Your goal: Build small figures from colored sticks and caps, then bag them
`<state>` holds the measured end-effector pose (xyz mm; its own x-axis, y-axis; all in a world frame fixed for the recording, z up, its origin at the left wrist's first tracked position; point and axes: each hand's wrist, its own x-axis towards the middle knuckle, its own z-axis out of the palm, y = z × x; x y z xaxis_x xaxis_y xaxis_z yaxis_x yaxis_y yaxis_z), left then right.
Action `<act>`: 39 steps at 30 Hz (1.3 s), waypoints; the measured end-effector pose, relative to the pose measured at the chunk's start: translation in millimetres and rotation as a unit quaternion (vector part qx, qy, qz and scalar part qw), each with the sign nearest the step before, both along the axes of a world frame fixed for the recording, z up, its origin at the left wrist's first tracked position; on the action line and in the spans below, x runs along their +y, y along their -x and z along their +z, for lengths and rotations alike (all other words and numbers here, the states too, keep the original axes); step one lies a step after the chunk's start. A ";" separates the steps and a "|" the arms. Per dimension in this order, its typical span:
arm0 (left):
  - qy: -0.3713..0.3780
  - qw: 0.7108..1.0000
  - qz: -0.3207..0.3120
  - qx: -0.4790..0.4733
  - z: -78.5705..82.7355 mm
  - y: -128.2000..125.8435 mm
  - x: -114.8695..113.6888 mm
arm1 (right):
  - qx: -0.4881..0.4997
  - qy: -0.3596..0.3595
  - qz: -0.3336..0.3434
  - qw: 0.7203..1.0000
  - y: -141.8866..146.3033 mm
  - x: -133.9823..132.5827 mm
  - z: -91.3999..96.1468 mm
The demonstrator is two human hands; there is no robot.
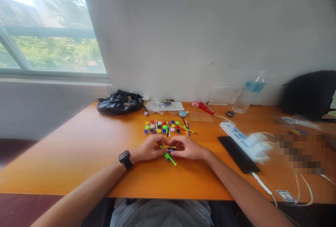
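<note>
— From where does the head camera look?
— From above the near edge of the orange table (78,157), at the wearer's head, tilted forward and down.
— Which way does it face?
— Straight across the table to the white wall (210,27) at its far edge; the window (47,27) lies beyond the table's far left corner.
— How near is it?
— Close: the wearer's left hand (149,148) and right hand (190,149) meet at the table's middle, just below the picture's centre. The wide lens takes in the table's left end.
</note>
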<state>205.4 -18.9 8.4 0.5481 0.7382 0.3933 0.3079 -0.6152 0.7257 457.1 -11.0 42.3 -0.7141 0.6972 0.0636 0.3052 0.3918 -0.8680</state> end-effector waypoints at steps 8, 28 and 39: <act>-0.011 1.000 0.020 0.005 0.1 0.2 -0.8 | 0.003 -0.017 0.003 1.000 1.2 -3.3 1.0; -0.061 0.998 0.029 0.019 18.4 0.9 -3.8 | -0.118 -0.323 -0.344 0.874 -66.7 70.1 -14.8; -0.058 0.997 0.058 -0.014 16.9 4.6 0.4 | -0.297 -0.261 -0.367 0.842 -102.9 92.5 -27.6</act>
